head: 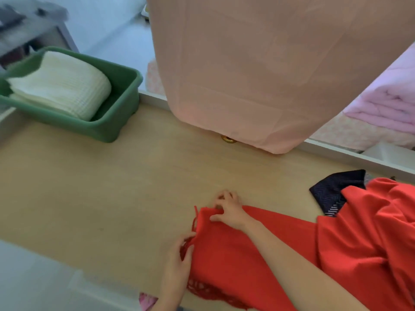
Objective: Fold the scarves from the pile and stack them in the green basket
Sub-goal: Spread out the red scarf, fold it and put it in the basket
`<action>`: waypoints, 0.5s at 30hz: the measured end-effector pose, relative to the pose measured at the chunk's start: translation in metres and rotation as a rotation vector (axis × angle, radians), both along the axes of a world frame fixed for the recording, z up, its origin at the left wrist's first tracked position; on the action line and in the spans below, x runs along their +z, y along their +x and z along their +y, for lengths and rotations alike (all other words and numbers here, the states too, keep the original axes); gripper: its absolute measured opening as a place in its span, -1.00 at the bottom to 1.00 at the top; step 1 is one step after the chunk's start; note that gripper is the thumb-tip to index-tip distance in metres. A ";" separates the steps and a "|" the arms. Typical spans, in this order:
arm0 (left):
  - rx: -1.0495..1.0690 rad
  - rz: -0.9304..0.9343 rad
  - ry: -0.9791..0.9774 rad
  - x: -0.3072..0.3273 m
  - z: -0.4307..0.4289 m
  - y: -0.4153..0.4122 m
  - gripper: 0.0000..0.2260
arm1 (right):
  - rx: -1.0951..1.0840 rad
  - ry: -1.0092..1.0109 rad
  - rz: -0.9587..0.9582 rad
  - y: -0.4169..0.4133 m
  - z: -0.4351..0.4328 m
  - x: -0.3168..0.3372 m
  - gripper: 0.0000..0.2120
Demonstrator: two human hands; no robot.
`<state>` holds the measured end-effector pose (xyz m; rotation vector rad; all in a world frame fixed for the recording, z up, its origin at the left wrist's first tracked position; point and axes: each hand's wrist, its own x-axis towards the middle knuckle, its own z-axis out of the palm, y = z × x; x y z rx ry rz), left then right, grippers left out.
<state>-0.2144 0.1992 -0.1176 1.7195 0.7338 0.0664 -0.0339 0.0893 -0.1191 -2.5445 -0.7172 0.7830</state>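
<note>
Lying across the pale wooden table (112, 187), a red fringed fabric scarf (247, 254) spreads from the near edge toward the right, where it meets a bunched heap of brighter red cloth (370, 232); whether the two are one piece cannot be told. The right hand (229, 211) pinches the scarf's far corner with curled fingers. The left hand (177, 265) grips the near corner at the fringe. A dark navy patterned scarf (332, 191) pokes out from under the red heap. At the far left stands the green plastic basket (125, 102), holding a folded cream knitted scarf (62, 86). A peach sheet of cloth (258, 75) hangs over the table's far edge.
</note>
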 end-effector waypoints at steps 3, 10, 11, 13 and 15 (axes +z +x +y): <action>0.160 -0.036 -0.104 0.005 0.017 -0.002 -0.71 | -0.098 0.227 0.122 -0.002 0.027 0.014 -0.84; 0.160 0.187 -0.260 -0.010 0.061 -0.029 -0.73 | -0.054 0.491 0.114 -0.003 0.117 0.064 -0.80; 0.201 0.193 -0.237 -0.009 0.069 -0.033 -0.76 | -0.050 0.518 0.111 -0.004 0.128 0.067 -0.78; 0.338 0.117 -0.196 -0.001 0.091 -0.041 -0.81 | -0.084 0.572 0.121 -0.005 0.148 0.072 -0.76; 0.482 0.031 -0.171 0.012 0.119 -0.047 -0.81 | -0.124 0.599 0.131 -0.006 0.167 0.074 -0.69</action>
